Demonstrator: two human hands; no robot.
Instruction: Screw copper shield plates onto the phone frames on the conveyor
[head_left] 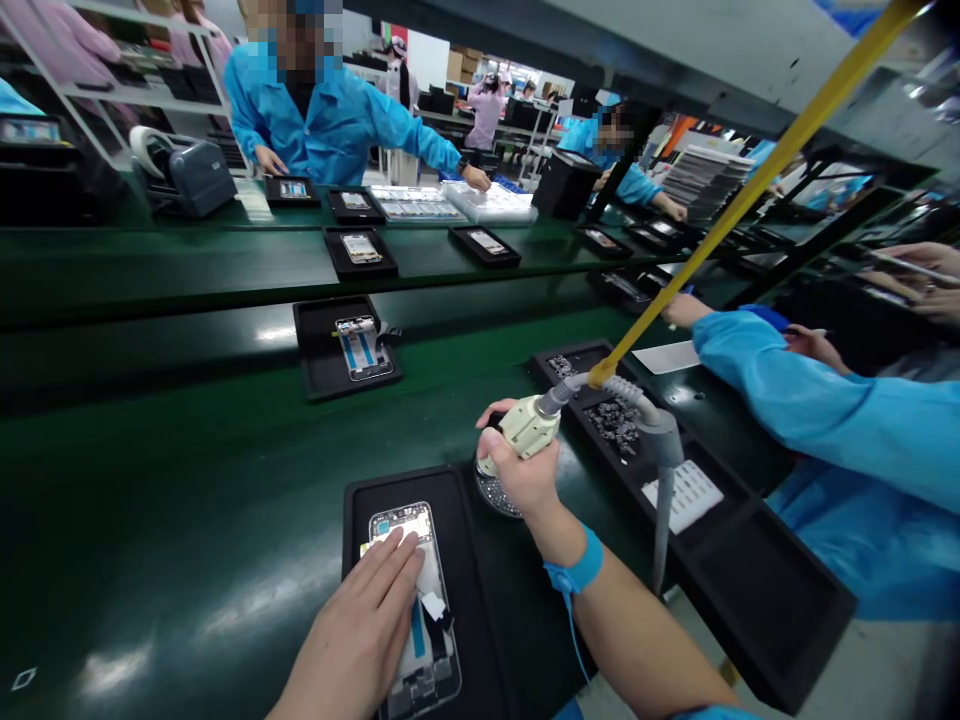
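My left hand [360, 625] lies flat over an opened phone body [430, 575], its fingers together and stretched out. The phone body rests in a black tray [469, 590] at the bottom middle; blue strips and a small white tab show beside my fingers. In my right hand [534, 480] is a cream electric screwdriver [529, 425], gripped with the fingers wrapped round it. Its lower end is hidden behind my hand, above or in a round dish of small screws [499, 495]. A blue wrist strap [576, 565] circles my right wrist.
A yellow strap [720, 215] and grey cable [666, 500] hang by the screwdriver. Right of it lies a long black parts tray [780, 570]. Another phone tray [319, 375] sits farther up the green bench [187, 480]. A co-worker's blue sleeve [817, 390] reaches in from the right.
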